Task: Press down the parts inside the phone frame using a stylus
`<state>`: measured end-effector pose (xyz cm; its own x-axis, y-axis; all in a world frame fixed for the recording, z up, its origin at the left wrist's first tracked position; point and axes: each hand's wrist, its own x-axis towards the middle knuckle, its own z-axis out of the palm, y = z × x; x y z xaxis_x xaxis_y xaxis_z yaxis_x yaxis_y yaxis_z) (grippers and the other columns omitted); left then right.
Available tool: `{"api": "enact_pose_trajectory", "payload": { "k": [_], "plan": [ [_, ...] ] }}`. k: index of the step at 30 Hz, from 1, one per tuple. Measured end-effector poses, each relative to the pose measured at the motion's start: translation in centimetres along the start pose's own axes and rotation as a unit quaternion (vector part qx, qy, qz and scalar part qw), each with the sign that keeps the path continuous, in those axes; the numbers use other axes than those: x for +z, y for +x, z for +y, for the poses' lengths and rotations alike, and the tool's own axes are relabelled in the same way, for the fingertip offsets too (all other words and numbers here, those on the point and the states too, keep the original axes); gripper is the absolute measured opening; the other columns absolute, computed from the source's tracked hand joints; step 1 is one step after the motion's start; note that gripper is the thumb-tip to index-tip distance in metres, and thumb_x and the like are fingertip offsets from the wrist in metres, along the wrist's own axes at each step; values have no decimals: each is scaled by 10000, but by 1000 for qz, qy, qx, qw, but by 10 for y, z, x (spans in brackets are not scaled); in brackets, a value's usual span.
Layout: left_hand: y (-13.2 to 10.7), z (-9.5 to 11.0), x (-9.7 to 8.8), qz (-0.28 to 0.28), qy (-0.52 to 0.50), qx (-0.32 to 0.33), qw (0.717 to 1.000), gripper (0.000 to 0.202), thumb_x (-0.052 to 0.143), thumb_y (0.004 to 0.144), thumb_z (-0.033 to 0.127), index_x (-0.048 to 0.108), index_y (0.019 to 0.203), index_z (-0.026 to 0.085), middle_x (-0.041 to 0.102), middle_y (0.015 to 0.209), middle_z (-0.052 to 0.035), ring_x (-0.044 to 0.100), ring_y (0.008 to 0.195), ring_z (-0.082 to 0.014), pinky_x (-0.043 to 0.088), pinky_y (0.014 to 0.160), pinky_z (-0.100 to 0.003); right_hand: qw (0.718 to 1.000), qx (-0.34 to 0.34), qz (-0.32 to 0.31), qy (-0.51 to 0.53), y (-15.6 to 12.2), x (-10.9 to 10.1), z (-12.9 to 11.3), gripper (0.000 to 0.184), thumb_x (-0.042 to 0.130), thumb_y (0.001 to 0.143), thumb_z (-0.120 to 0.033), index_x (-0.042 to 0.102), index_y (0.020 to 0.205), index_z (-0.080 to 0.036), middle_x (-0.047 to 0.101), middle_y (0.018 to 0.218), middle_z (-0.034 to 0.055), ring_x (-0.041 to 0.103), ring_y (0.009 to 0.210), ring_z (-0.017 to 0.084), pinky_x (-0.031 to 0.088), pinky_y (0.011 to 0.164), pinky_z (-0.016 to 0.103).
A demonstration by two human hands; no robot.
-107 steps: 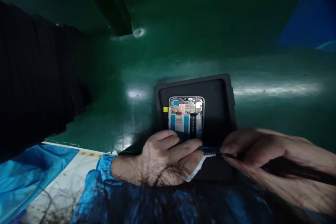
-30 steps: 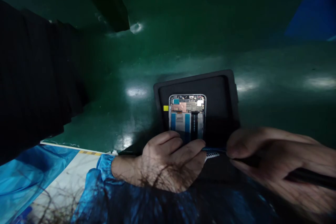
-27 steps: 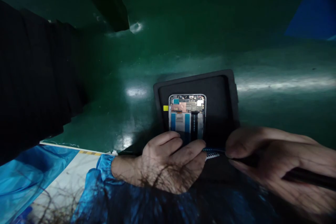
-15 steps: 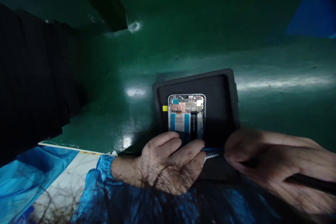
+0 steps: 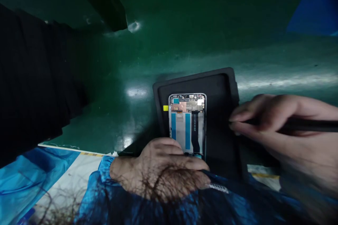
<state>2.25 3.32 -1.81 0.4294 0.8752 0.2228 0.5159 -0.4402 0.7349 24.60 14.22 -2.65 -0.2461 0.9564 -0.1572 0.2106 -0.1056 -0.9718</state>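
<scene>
Head view: the right hand (image 5: 274, 126) has lifted away from the phone's (image 5: 187, 123) near end and now hovers to its right, pinching a dark tool (image 5: 308, 125). The left hand (image 5: 161, 168) has slid back, loosely curled, fingertips touching the phone's near edge on the black tray (image 5: 221, 84).

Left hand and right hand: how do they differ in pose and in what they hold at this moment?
The left hand lies knuckles up at the near end of the opened phone; the right hand is raised beside the black tray, apart from the phone. The right hand pinches a thin dark tool; the left hand holds no tool. Both are bare.
</scene>
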Motion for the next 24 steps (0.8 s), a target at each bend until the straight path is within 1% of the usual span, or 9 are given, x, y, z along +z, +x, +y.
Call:
{"api": "enact_pose_trajectory", "payload": {
  "k": [3,4,7,10,14,17,21,24],
  "plan": [
    [-5,-2,2,-21,3,-20,1000,30,753,915,304,777,929,292,859,1051,135,772,754,-68,639,869,-234,1000,1,1,-31,6,11,-1,301,841,682,-133,609,574,-291,749,697,-26,719,672,174,589,576,274],
    [-6,-2,2,-24,10,-23,999,31,747,919,291,774,933,289,857,1067,127,765,745,-70,634,868,-246,999,1,14,-36,6,14,-1,302,832,687,-123,607,572,-288,749,695,-27,720,677,168,586,582,272],
    [-4,-4,4,-39,28,-17,999,69,697,947,280,764,963,289,852,1106,114,746,738,-79,628,830,-271,998,-1,47,-42,7,18,1,281,821,686,-107,623,593,-284,759,717,-31,734,707,158,591,610,264],
    [-1,-6,3,-42,36,-10,998,89,689,934,284,758,991,279,855,1093,98,744,725,-84,627,814,-273,997,0,59,-44,7,21,3,276,823,680,-117,621,590,-283,761,705,-37,742,699,158,594,603,259],
    [3,-8,2,-42,46,-10,998,76,681,937,302,755,944,312,852,1082,113,734,673,-89,628,790,-269,997,7,58,-49,9,24,2,277,817,699,-132,615,586,-284,762,698,-39,750,698,160,603,617,261],
    [3,-7,3,-45,37,-5,998,67,688,925,279,752,920,299,849,1055,114,714,638,-87,625,743,-277,997,6,52,-56,9,26,1,269,821,692,-141,620,586,-285,766,703,-39,754,700,166,604,618,271],
    [1,-5,5,-40,34,-34,998,74,689,927,276,756,912,303,846,1084,119,722,682,-82,622,809,-277,997,2,50,-62,6,27,2,261,818,714,-163,625,599,-294,763,717,-32,754,702,176,608,624,297],
    [0,-5,5,-34,38,-33,998,83,674,943,296,754,924,304,847,1083,119,725,688,-86,620,836,-280,997,-6,52,-64,5,27,5,259,819,721,-165,626,607,-296,753,719,-32,754,708,172,608,642,290]
  ]
}}
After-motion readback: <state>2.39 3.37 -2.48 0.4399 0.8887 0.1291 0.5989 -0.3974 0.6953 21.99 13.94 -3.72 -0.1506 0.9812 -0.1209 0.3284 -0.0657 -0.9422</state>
